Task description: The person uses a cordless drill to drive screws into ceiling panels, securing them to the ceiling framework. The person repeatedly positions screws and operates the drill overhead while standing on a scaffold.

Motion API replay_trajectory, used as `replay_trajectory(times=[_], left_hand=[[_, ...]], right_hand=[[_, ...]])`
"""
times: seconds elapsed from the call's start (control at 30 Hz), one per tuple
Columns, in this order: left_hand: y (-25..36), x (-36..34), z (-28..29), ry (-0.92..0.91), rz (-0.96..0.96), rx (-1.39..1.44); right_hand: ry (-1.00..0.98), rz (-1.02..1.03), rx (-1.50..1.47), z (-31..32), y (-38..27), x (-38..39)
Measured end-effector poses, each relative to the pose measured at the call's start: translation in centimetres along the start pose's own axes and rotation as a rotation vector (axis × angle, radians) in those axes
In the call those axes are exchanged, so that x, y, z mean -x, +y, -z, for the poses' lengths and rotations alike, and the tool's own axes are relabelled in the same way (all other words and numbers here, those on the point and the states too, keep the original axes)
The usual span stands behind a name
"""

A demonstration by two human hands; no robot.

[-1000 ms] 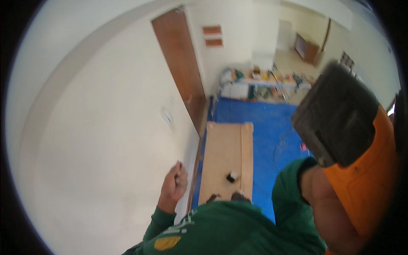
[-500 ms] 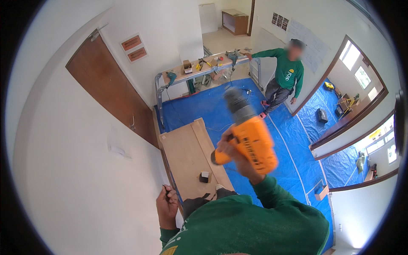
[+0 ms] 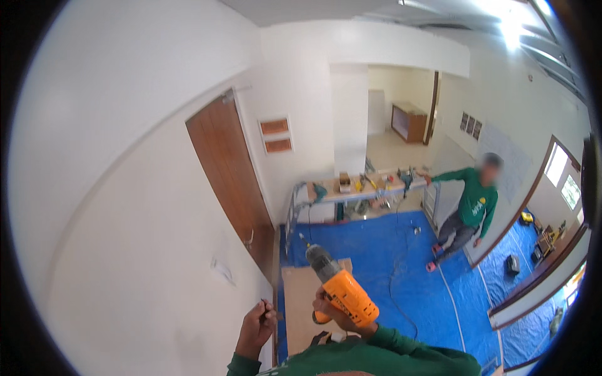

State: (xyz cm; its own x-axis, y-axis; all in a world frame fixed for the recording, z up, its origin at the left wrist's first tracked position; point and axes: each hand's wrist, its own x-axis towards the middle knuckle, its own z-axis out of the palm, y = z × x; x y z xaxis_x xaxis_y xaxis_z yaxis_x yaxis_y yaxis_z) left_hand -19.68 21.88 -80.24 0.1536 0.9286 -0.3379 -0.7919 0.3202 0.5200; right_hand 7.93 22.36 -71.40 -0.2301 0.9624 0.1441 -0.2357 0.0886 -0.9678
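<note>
My right hand [image 3: 333,311] is wrapped round the handle of an orange power drill [image 3: 352,298]. The drill's black chuck and thin bit tilt up and to the left, clear of any surface. Close to the white wall [image 3: 157,250], my left hand [image 3: 254,327] is closed, with its fingertips pinched together. Something small and dark shows at those fingers, too small to name. Below the drill lies a tan board [image 3: 300,294] on the floor.
Blue sheeting [image 3: 370,250] covers the floor. Ahead stands a work platform [image 3: 351,193] bearing power tools and a small box. A person in a green shirt [image 3: 473,197] rests one hand on its right end. A brown door [image 3: 229,169] is at left; a cord [image 3: 392,294] crosses the sheeting.
My view has tipped up, bringing the ceiling in and moving the room lower and rightward. The drill has come down and left in the picture, its bit now sharp. Both hands keep their holds.
</note>
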Motion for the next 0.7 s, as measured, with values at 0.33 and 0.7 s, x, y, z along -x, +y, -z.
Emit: replay_trajectory(times=[0.33,0.7], left_hand=[[7.3,-7.3,-7.7,-0.290,0.136,0.049],[7.4,-19.4,-25.2,-0.339,0.043,-0.076]], right_hand=[[-0.011,0.075,0.041,-0.1,0.3,-4.7],[0.027,0.088,0.084,5.8,0.2,-13.3]])
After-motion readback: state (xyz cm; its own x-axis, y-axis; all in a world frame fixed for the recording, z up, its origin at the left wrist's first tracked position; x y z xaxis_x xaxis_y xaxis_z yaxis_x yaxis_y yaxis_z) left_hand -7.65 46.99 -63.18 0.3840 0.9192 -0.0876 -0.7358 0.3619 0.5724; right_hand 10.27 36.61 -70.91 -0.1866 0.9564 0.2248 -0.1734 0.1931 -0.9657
